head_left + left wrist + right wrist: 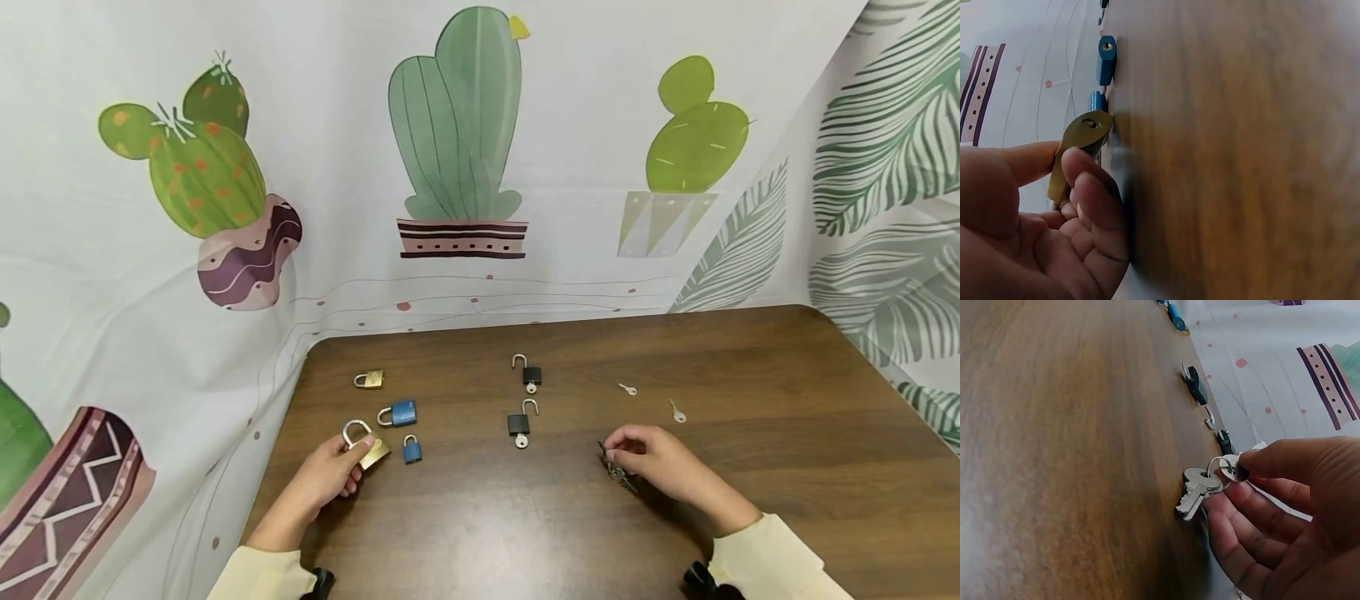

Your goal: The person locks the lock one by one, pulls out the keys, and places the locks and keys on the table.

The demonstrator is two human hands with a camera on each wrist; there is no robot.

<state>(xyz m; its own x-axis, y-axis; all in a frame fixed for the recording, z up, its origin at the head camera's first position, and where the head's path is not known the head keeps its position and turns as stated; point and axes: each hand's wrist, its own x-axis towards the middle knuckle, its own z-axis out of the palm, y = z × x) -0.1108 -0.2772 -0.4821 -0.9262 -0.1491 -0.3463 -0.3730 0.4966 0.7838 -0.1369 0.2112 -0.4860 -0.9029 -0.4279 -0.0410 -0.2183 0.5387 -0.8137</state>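
Note:
My left hand (326, 477) pinches a large brass padlock (375, 454) between thumb and fingers, its shackle pointing up and away. In the left wrist view the keyhole in the base of that brass padlock (1090, 128) faces the camera. Beside it on the table lie a larger blue padlock (403, 413), a small blue padlock (412, 451) and a small brass padlock (373, 380). Over the right side, my right hand (652, 457) holds a ring of silver keys (619, 475). The right wrist view shows thumb and forefinger on one key, while other keys (1200, 489) hang from the ring.
Two black padlocks (532, 375) with raised shackles lie mid-table, the nearer black padlock (518, 424) also with a key inserted. Two loose keys, a smaller key (630, 389) and a larger key (678, 413), lie beyond my right hand. A printed cloth (330, 167) hangs behind the wooden table (465, 517).

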